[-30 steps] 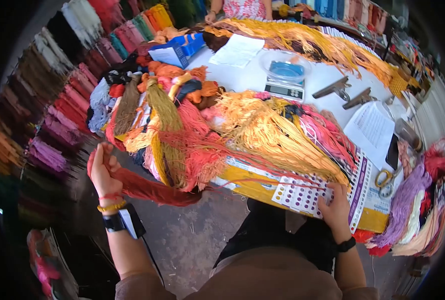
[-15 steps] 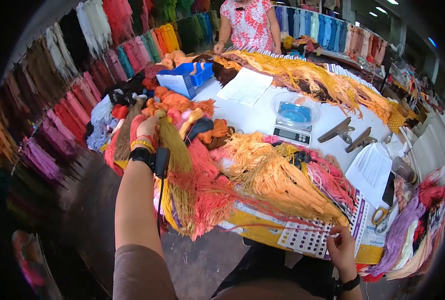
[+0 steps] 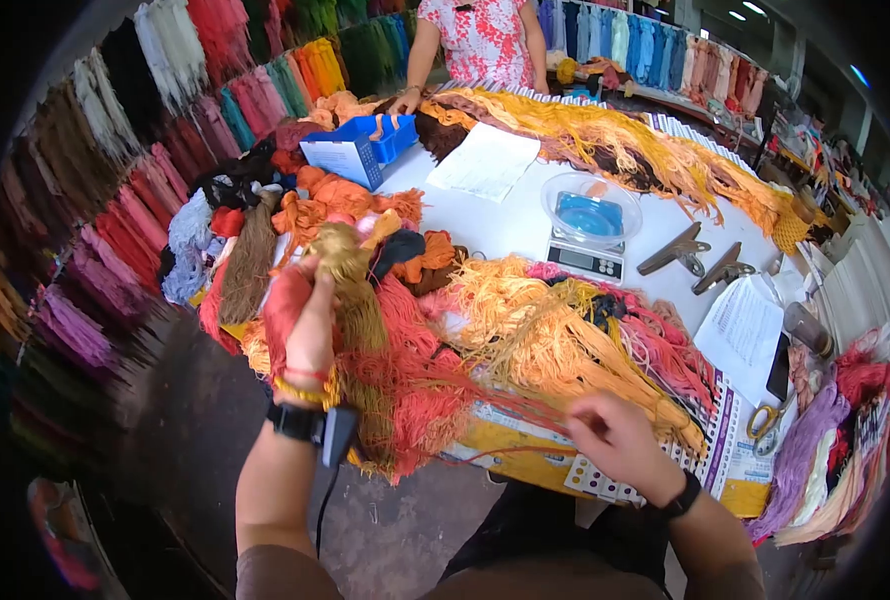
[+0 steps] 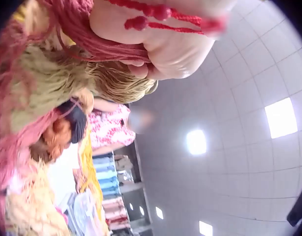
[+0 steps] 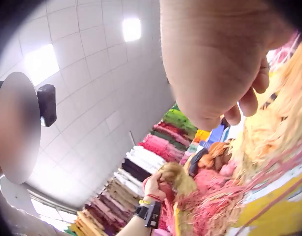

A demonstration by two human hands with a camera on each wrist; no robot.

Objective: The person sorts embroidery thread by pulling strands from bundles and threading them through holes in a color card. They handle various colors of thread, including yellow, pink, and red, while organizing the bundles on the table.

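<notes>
My left hand [image 3: 310,325] grips a red yarn bundle [image 3: 283,305] together with the looped top of an olive-tan skein [image 3: 340,250]. In the left wrist view, red yarn [image 4: 107,46] runs under the palm and the olive loop [image 4: 121,81] sticks out past the fingertips. Loose red strands [image 3: 445,380] trail from the pink-red skeins across the pile toward the right. Over the table's front edge hovers my right hand [image 3: 620,445], its fingers [image 5: 248,102] loosely bent, with no yarn visible between them. Strands pass below it, close to its fingertips.
Peach-yellow skeins [image 3: 555,330] cover the table's front, beside a dotted card [image 3: 595,480]. Behind stand a scale [image 3: 585,262] with a clear bowl, metal clips [image 3: 675,248], papers [image 3: 485,162] and a blue box [image 3: 390,140]. Scissors [image 3: 765,425] lie at right. Another person [image 3: 480,45] stands opposite.
My left hand has moved from the left side, carrying the red yarn, up to the olive skein, and now holds and lifts its top. My right hand has shifted left from the dotted card's right end.
</notes>
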